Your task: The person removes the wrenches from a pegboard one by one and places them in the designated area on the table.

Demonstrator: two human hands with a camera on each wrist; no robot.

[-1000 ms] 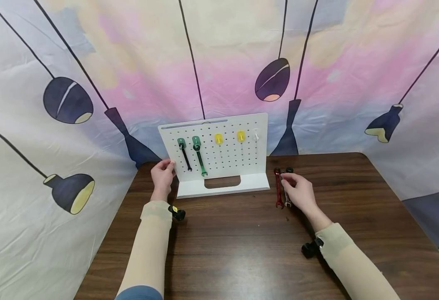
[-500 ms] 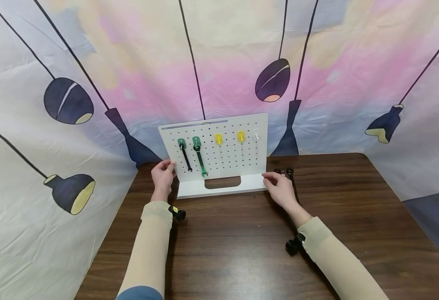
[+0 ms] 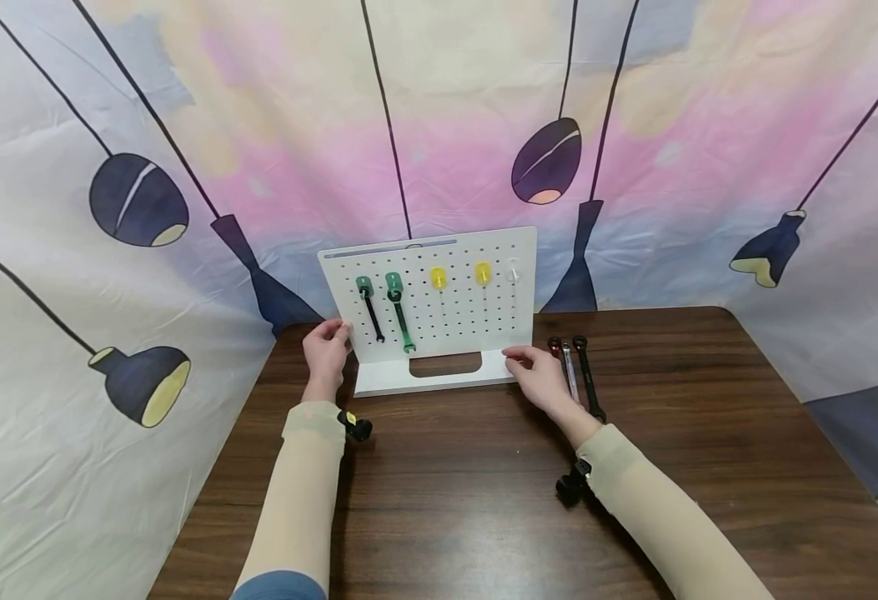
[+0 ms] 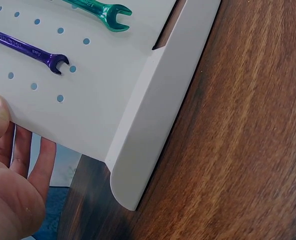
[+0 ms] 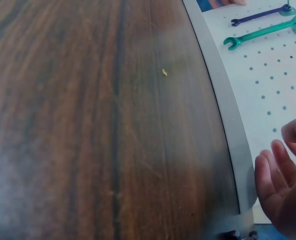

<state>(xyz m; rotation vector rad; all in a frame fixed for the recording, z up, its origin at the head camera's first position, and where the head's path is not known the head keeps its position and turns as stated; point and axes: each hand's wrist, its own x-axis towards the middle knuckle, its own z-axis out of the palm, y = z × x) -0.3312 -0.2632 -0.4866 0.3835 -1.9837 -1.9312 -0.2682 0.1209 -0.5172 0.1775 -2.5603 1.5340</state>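
A white pegboard stand (image 3: 461,333) stands at the back of the table. My left hand (image 3: 326,350) pinches its left edge, thumb in front and fingers behind in the left wrist view. A small purple wrench (image 4: 25,47) and a larger green wrench (image 3: 402,323) hang from green hooks. My right hand (image 3: 542,379) is over the right end of the base, fingers loosely bent with nothing between them in the right wrist view. Right of it lie a red wrench (image 3: 554,343), mostly hidden by the hand, a silver wrench (image 3: 570,371) and a black wrench (image 3: 589,379).
Two yellow hooks (image 3: 483,273) and a clear hook (image 3: 513,270) on the board's right side carry nothing. The brown wooden table (image 3: 446,492) extends in front. A printed cloth (image 3: 454,125) hangs close behind the board.
My right hand has moved left from beside the wrenches to the board's right end, uncovering the black and silver wrenches. My left hand keeps its place on the edge.
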